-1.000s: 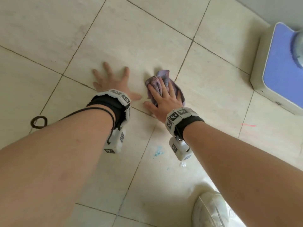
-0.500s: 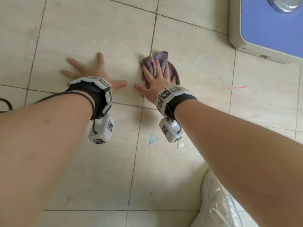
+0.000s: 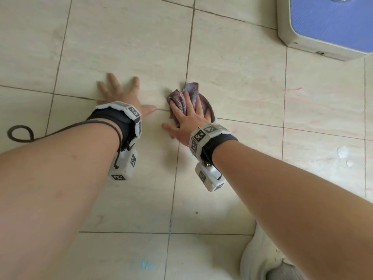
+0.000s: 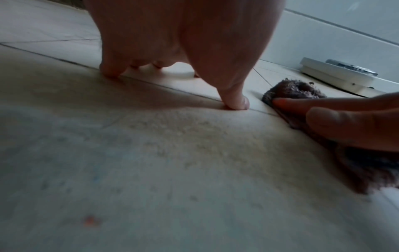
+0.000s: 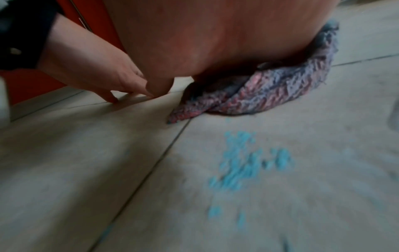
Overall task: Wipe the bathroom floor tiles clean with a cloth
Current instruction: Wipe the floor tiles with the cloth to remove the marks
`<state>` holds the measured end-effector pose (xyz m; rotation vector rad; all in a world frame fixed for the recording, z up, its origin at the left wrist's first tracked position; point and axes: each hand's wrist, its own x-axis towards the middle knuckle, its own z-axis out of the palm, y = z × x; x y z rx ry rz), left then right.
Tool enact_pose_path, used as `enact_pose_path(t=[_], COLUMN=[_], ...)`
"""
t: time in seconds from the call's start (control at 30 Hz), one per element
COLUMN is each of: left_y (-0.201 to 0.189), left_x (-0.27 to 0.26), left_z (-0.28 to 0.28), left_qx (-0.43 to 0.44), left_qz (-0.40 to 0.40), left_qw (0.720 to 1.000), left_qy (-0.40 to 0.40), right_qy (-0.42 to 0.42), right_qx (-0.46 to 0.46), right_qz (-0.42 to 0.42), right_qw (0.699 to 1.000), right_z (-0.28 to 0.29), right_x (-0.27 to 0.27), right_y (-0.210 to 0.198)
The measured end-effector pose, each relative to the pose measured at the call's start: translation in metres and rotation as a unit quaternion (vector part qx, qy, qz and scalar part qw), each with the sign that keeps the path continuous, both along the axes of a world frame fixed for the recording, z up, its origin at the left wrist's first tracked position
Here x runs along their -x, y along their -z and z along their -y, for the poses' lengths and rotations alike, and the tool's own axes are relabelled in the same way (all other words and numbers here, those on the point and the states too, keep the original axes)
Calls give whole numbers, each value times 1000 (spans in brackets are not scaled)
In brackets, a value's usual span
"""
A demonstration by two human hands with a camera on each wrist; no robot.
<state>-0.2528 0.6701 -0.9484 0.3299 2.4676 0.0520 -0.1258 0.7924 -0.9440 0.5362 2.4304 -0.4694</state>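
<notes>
The beige floor tiles (image 3: 232, 81) fill the head view. A crumpled purple cloth (image 3: 192, 90) lies where two grout lines cross. My right hand (image 3: 187, 114) presses it down with straight fingers. My left hand (image 3: 121, 93) lies flat on the tile just left of it, fingers spread, holding nothing. In the left wrist view my left thumb (image 4: 236, 102) touches the floor beside the cloth (image 4: 295, 88). The right wrist view shows the cloth (image 5: 270, 95) bunched under my palm, with a blue stain (image 5: 248, 158) on the tile just behind it.
A white scale with a blue top (image 3: 323, 27) stands at the far right. Red streaks (image 3: 292, 89) and white specks (image 3: 343, 152) mark the right tiles. A second blue smear (image 3: 146, 264) lies near me. My white shoe (image 3: 262, 259) is at the lower right, a dark cord loop (image 3: 20, 134) at the left.
My right hand has drawn the cloth a little back toward me, onto the horizontal grout line. The left hand stays planted. The head view has shifted.
</notes>
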Motion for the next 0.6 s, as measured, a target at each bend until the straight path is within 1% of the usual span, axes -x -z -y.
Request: enact_pose_path(t=[0.1, 0.2, 0.27, 0.33, 0.4, 0.47, 0.53, 0.6], left_y=[1, 0, -2, -2, -1, 0, 0, -1], left_x=[-15, -23, -28, -36, -46, -50, -47, -41], left_z=[5, 5, -4, -18, -32, -42, -47, -51], left_qx=[-2, -7, -13, -19, -28, -32, -19, -1], left_qz=[-8, -22, -26, -24, -23, -21, -16, -7], left_qw=[1000, 1000, 999, 997, 996, 997, 997, 997], left_qy=[12, 18, 33, 66, 80, 70, 69, 74], right_qy=[-27, -66, -78, -61, -8, 40, 65, 75], right_qx=[17, 8, -10, -29, -45, -47, -44, -37], right_qz=[13, 32, 41, 43, 41, 32, 20, 11], right_qw=[999, 997, 996, 997, 998, 998, 997, 996], right_z=[22, 38, 33, 10, -19, -42, -46, -34], right_x=[-28, -77, -109, -127, -130, -120, -103, -88], right_y=[-3, -5, -4, -1, 2, 6, 11, 13])
